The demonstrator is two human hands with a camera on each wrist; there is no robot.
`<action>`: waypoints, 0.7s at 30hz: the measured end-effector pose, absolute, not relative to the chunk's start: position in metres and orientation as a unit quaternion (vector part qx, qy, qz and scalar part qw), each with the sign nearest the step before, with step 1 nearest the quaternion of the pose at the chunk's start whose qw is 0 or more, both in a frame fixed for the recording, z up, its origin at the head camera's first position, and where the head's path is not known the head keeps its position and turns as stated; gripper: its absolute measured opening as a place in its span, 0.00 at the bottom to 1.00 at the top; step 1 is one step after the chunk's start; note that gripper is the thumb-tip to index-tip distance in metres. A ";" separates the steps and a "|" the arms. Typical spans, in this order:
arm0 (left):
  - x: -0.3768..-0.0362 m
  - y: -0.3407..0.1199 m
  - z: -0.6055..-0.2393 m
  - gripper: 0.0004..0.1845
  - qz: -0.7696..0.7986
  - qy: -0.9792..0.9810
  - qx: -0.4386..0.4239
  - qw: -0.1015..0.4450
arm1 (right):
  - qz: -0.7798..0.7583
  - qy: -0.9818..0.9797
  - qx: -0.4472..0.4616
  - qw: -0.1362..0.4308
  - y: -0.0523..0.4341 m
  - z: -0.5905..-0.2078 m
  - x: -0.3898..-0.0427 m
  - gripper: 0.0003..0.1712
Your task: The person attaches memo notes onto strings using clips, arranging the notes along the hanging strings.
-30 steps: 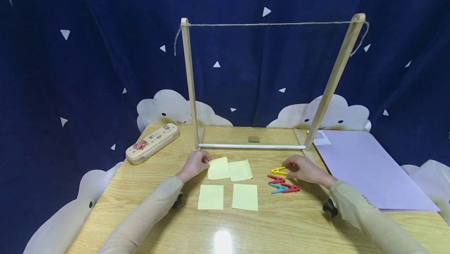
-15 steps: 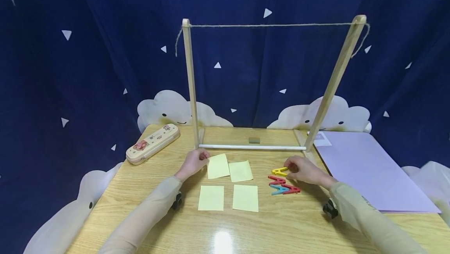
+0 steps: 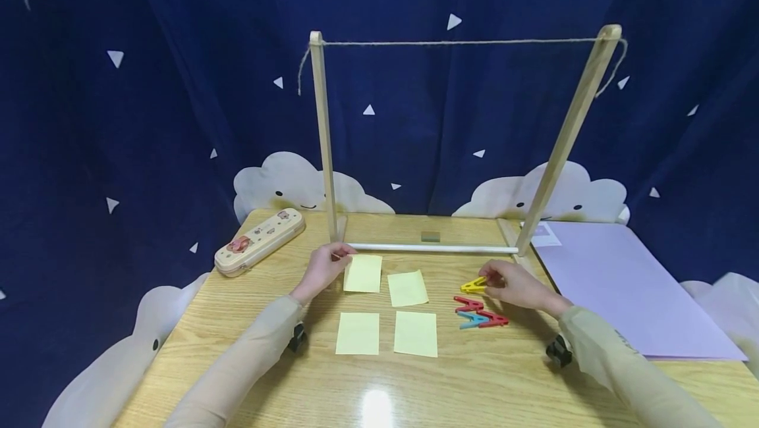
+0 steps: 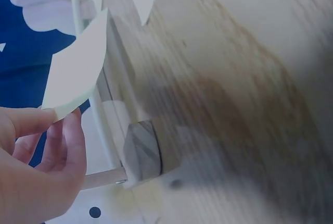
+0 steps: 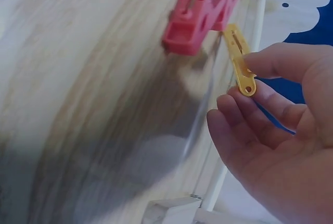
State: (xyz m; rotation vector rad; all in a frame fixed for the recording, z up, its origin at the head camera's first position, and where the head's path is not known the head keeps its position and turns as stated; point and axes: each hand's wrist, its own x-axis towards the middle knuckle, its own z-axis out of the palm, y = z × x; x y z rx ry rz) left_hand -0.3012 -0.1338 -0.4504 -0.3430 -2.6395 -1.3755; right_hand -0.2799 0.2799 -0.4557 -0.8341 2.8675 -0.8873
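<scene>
Head view: the left hand is seen at the near left foot of the frame, with the top left corner of a yellow note pinched between thumb and fingers. The note is raised off the table at that corner and lies to the right of the fingers. Three more notes lie flat beside and below it. The right hand is closed on a yellow peg, which projects leftward from the fingertips. Red and blue pegs lie just below it on the table. A pencil case is placed at the far left, a purple sheet at the right.

Left wrist view: the note is shown curved and clear of the wood, its lower corner clamped between thumb and fingers. The frame's foot is seen just beyond the hand. This lift is not evident from the head.

Right wrist view: the peg is held by one end between thumb and curled fingers, its free end pointing toward the red pegs. The picture is blurred.
</scene>
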 end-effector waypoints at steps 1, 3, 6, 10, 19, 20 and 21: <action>-0.301 -0.133 -0.449 0.06 -0.460 -0.877 -0.113 0.075 | -0.288 0.918 -0.272 0.008 0.279 -0.455 -0.280 0.10; -0.301 -0.133 -0.447 0.06 -0.466 -0.874 -0.112 0.079 | -0.296 0.914 -0.277 -0.005 0.277 -0.452 -0.279 0.11; -0.300 -0.131 -0.444 0.07 -0.477 -0.869 -0.108 0.083 | -0.306 0.908 -0.286 -0.026 0.274 -0.448 -0.279 0.13; -0.300 -0.130 -0.435 0.08 -0.490 -0.861 -0.102 0.086 | -0.317 0.903 -0.290 -0.032 0.271 -0.440 -0.279 0.15; -0.301 -0.126 -0.402 0.07 -0.531 -0.836 -0.094 0.104 | -0.338 0.898 -0.283 -0.019 0.262 -0.408 -0.281 0.11; -0.302 -0.126 -0.397 0.07 -0.532 -0.834 -0.099 0.110 | -0.334 0.898 -0.286 -0.025 0.260 -0.404 -0.281 0.11; -0.303 -0.126 -0.393 0.06 -0.534 -0.831 -0.105 0.117 | -0.332 0.897 -0.291 -0.029 0.259 -0.398 -0.282 0.11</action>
